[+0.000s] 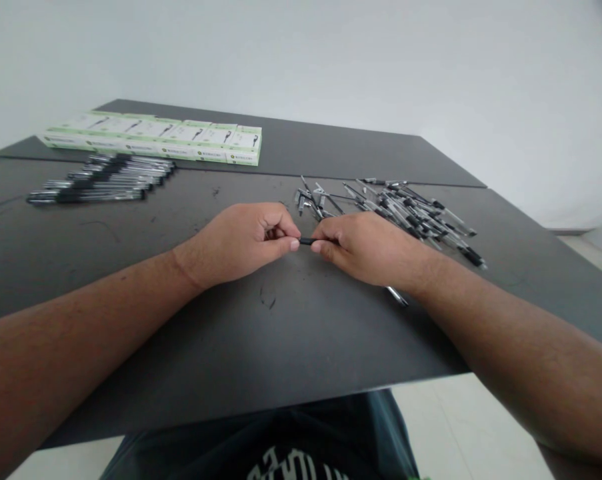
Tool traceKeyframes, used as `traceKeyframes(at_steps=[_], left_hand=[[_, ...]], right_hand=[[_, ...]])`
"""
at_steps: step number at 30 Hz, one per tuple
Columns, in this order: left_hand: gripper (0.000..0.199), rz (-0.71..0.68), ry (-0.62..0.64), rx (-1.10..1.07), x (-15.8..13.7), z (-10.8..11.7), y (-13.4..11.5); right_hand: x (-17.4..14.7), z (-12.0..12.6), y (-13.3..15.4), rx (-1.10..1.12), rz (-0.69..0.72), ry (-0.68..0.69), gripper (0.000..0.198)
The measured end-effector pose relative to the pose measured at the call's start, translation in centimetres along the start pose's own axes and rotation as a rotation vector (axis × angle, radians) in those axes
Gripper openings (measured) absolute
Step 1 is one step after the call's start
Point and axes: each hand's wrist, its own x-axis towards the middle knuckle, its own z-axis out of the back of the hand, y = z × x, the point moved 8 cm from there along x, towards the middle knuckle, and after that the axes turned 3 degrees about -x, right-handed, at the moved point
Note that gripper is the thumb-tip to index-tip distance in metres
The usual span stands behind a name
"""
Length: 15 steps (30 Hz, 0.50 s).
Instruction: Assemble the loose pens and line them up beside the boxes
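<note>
Between my hands, above the middle of the dark table [301, 333], is a pen [306, 241] whose black grip shows in the gap between my fingertips. My left hand [245, 240] pinches it at one end with thumb and forefinger. From the other side my right hand [365, 247] closes its fingers on the same pen and hides the rest of it. A shiny tip of a clear pen part [397, 297] pokes out below my right wrist. Just beyond my right hand lie small clear caps and thin refills [321, 199].
A loose heap of pen parts [415, 213] spreads at the right. On the left, several pens [105, 179] lie side by side. Behind them stands a row of white and green boxes [165, 137]. The table's front edge [261, 415] runs close to my body.
</note>
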Motion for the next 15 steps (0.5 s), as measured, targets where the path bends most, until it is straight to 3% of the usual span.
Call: traceKeyframes(at_steps=[15], left_hand=[[0.022,-0.012,-0.01,0.002,-0.04,0.15,-0.21]], right_hand=[[-0.06,0.22,-0.48,0.099,-0.031,-0.056,0.021]])
